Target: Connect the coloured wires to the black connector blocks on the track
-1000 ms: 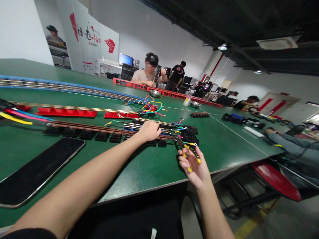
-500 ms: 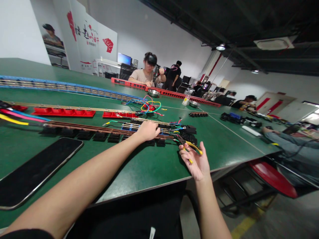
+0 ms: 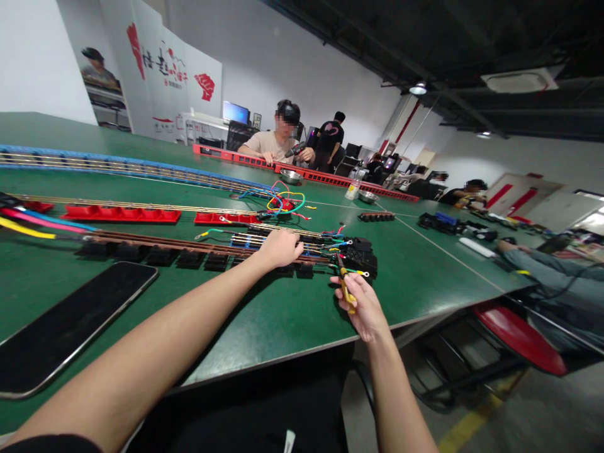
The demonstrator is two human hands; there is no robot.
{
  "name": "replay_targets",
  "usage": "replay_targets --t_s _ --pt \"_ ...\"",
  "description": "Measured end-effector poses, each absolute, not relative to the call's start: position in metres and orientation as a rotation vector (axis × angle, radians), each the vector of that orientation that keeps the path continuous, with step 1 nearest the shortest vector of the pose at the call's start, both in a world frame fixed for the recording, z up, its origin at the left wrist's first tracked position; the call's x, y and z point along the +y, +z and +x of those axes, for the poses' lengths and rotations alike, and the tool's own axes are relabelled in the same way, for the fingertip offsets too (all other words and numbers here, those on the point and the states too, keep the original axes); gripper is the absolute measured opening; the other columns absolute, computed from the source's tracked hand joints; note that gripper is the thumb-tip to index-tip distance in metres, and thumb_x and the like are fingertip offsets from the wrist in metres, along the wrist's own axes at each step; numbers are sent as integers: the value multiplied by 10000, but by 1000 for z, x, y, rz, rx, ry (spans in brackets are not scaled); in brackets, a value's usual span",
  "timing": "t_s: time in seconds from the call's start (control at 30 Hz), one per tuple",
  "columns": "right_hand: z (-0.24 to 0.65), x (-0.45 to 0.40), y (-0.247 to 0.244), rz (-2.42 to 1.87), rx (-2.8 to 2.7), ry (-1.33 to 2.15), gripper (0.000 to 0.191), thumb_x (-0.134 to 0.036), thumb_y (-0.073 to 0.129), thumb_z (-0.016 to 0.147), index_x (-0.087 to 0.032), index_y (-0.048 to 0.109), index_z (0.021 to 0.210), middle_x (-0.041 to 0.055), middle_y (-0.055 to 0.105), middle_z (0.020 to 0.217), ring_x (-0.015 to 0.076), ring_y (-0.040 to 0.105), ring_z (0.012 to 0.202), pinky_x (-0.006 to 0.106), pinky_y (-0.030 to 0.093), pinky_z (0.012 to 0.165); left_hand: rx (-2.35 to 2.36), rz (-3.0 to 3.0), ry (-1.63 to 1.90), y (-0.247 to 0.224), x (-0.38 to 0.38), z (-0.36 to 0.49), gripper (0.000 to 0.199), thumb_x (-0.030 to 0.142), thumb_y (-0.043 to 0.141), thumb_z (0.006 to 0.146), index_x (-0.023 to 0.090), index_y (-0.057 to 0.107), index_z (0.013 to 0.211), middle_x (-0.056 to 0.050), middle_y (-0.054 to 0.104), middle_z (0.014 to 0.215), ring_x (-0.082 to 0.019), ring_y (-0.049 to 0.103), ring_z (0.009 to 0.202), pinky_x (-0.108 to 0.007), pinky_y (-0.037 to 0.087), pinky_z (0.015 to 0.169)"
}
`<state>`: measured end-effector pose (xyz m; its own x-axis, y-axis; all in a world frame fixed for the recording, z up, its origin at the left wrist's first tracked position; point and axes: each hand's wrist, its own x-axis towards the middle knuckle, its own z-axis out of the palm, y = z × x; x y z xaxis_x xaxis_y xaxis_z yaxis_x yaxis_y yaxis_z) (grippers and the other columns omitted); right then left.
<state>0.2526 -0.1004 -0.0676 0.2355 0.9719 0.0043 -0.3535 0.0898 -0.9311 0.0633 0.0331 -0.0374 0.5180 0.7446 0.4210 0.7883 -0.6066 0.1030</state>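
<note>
My left hand is closed over the right part of a long brown rail strip with black blocks along its lower side; its fingertips are partly hidden. In my right hand are yellow-handled pliers, fingers wrapped round the handles. The jaws point up at the strip's right end, beside short wires with ring terminals, one a yellow-green wire. Black connector pieces lie just beyond the jaws. Alongside the brown strip is a short blue strip with metal rails.
A phone lies left of my forearm. Behind the strips are red trays, a long blue rail and a metal bowl. Across the table a co-worker holds a power drill. A red stool stands right.
My right hand has turned and closed round the pliers, whose handles were spread before. The wire with a ring terminal now shows beside them. My left hand has stayed put.
</note>
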Motion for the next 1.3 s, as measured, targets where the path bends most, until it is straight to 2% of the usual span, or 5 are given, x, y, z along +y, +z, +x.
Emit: replay_targets --t_s 0.1,0.3,0.53,1.1,1.3 --pt "248 -100 -72 -1117 -952 974 379 -362 831 641 -194 519 776 4 681 778 51 476 477 143 291 370 -1347 -2645 -647 -37 33 63 357 323 403 918 135 704 874 -143 724 930 -250 678 881 -349 493 813" --pt "242 -103 -80 -1488 -1364 484 373 -457 773 671 -208 532 808 -79 488 542 88 432 477 230 364 504 -1321 -2647 -654 -37 33 64 345 315 418 912 128 705 878 -149 723 946 -251 674 909 -348 491 831" --pt "236 -105 -85 -1623 -1632 23 311 -431 722 699 -218 511 780 -9 569 713 131 502 573 269 411 588 -1338 -2641 -650 -38 33 64 358 311 408 914 127 714 894 -147 724 950 -244 672 898 -353 492 848" --pt "237 -105 -85 -1623 -1675 -48 229 -347 662 745 -207 513 643 65 593 854 207 560 782 312 422 686 -1290 -2596 -648 -41 35 64 360 326 412 924 131 709 866 -141 724 912 -261 676 885 -362 504 804" --pt "247 -104 -80 -1577 -1527 235 294 -418 602 800 -200 516 622 -2 519 633 134 460 564 276 376 575 -1289 -2589 -642 -41 35 64 358 320 412 919 123 706 865 -143 725 906 -276 678 880 -373 508 791"
